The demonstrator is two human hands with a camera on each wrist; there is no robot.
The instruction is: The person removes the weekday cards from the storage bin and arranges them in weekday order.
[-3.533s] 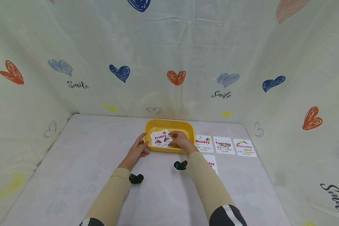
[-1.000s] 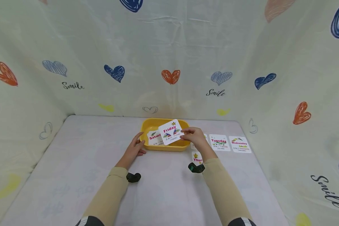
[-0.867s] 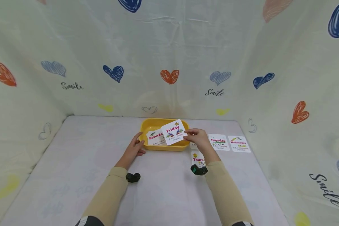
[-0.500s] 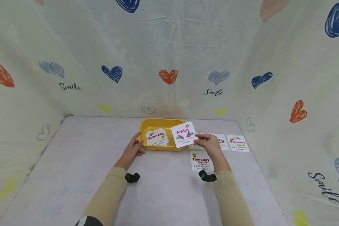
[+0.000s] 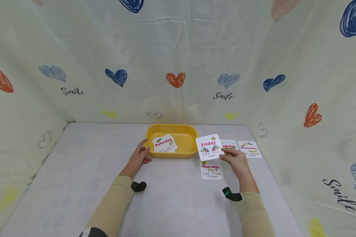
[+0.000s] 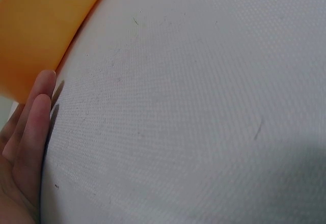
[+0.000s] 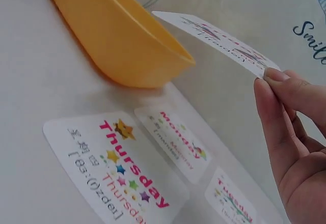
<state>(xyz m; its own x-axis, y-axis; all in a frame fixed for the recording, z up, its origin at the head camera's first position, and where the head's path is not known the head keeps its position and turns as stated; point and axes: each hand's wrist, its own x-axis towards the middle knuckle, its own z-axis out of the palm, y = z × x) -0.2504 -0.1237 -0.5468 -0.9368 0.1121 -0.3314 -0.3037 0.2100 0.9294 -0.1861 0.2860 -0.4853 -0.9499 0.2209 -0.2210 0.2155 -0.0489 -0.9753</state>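
Observation:
A white flashcard printed "Friday" (image 5: pixel 208 147) is pinched at its right edge between thumb and fingers of my right hand (image 5: pixel 235 161). It is raised and tilted, covering the "Monday" card (image 7: pixel 175 142) in the head view. Below it lies the "Thursday" card (image 5: pixel 211 170). My left hand (image 5: pixel 137 159) grips the left front corner of a yellow tray (image 5: pixel 187 154), with some fingers (image 6: pixel 34 127) against its outer wall. Inside the tray, the "Saturday" card (image 5: pixel 163 143) lies on top of at least one other card.
To the right of the held card lie the "Tuesday" card (image 5: pixel 229 144), partly covered, and the "Wednesday" card (image 5: pixel 250 149). A white cloth covers the table (image 5: pixel 172 197). Behind it hangs a pale curtain (image 5: pixel 149 95) printed with hearts.
My right hand has lifted the "Friday" card out of the tray and carried it right, past the rim. "Saturday" has come into view beneath where it lay. My left hand stays at the tray.

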